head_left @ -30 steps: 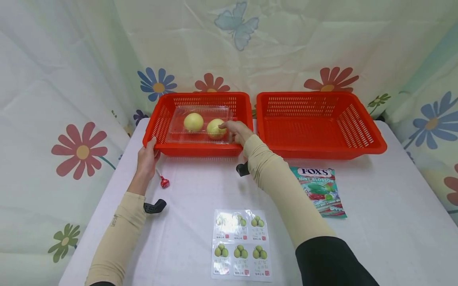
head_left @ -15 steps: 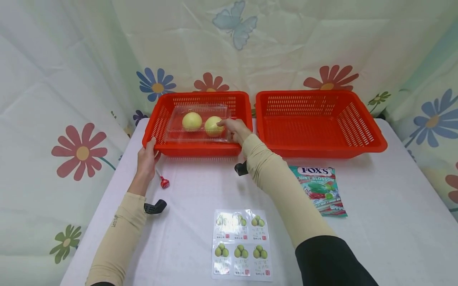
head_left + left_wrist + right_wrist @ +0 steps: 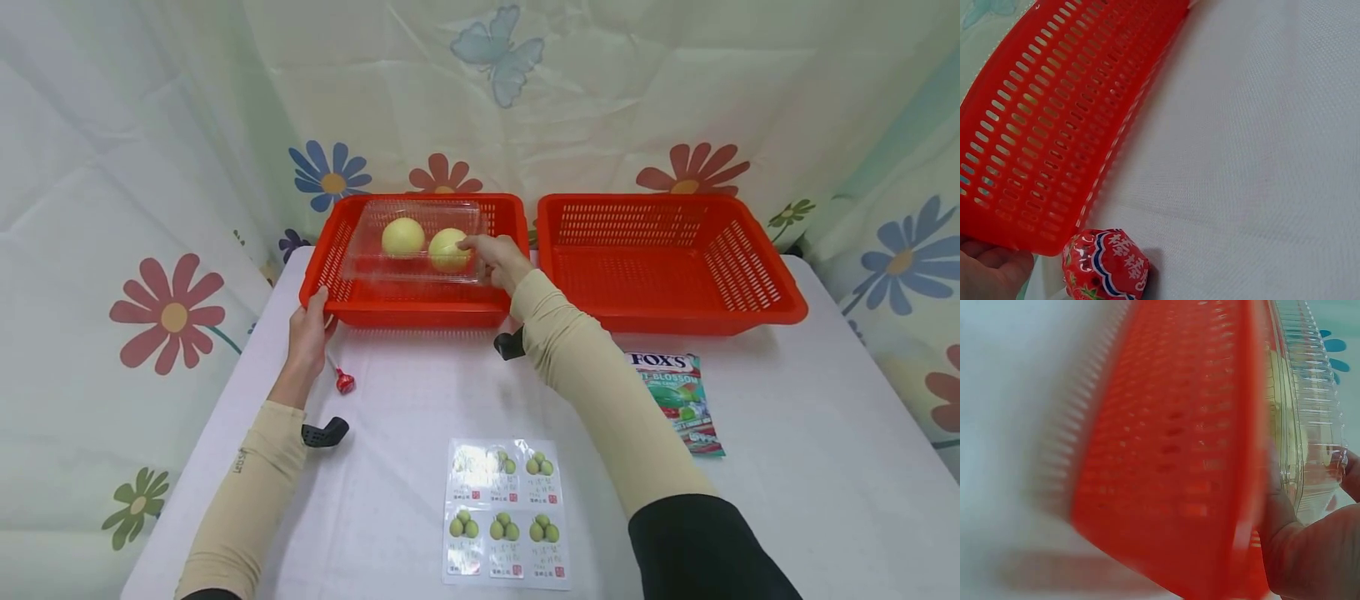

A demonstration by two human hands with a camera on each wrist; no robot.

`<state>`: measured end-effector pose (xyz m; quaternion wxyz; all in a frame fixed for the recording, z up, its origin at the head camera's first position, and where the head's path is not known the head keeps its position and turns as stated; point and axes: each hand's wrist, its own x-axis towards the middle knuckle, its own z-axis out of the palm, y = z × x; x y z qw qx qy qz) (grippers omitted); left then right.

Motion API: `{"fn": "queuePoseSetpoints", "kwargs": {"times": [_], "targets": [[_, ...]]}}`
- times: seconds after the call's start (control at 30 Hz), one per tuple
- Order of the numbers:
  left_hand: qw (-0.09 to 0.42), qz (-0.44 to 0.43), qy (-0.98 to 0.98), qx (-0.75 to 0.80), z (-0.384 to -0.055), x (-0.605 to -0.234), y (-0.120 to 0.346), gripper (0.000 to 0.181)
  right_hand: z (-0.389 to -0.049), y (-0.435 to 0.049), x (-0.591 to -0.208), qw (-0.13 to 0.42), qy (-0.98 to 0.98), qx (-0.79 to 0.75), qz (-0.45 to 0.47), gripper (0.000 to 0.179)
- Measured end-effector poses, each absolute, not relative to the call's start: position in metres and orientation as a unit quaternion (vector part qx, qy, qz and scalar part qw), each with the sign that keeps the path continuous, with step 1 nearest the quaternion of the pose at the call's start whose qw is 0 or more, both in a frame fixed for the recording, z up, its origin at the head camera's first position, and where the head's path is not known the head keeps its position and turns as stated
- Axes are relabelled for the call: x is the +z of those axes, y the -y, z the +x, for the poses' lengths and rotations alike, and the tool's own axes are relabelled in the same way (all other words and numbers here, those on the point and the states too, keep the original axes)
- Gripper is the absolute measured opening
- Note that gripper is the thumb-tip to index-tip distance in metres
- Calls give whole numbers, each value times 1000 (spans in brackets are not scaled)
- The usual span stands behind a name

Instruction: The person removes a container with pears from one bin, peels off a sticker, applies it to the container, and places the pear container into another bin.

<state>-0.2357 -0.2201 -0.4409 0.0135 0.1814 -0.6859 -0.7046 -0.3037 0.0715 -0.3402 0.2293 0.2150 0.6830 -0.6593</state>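
A clear plastic clamshell box with two pale yellow round fruits inside sits over the left red basket. My right hand grips the box by its right end, thumb over the top. In the right wrist view the thumb and fingers span the box's ribbed side, which stands above the basket rim. At the basket's front left corner my left hand holds the rim; in the left wrist view fingers curl beneath that corner. A red-wrapped lollipop lies just right of the left wrist.
A second red basket stands to the right. In front of it lies a green Fox's candy bag, partly covered by the right sleeve. A sheet of fruit stickers lies near the front. A flowered curtain hangs behind the table.
The clamshell box has moved up and back in my right hand, showing more of the basket's floor in front of it. My left hand stays at the basket corner.
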Motion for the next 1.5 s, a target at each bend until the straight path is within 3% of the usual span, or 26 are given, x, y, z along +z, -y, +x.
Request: {"fn": "queuePoseSetpoints", "kwargs": {"times": [0.4,0.67,1.07,1.5], "targets": [[26,175,688,-704,-235,-440,218,60,-296,-90,-298,221,-705,-646,192,25],[20,181,691,-700,-232,-443,219,60,-279,-103,-291,223,-705,-648,185,34],[24,183,707,-682,-235,-433,221,60,-231,-131,-280,244,-699,-658,140,41],[28,172,687,-705,-233,-434,219,59,-162,-157,-305,272,-733,-620,65,48]]}}
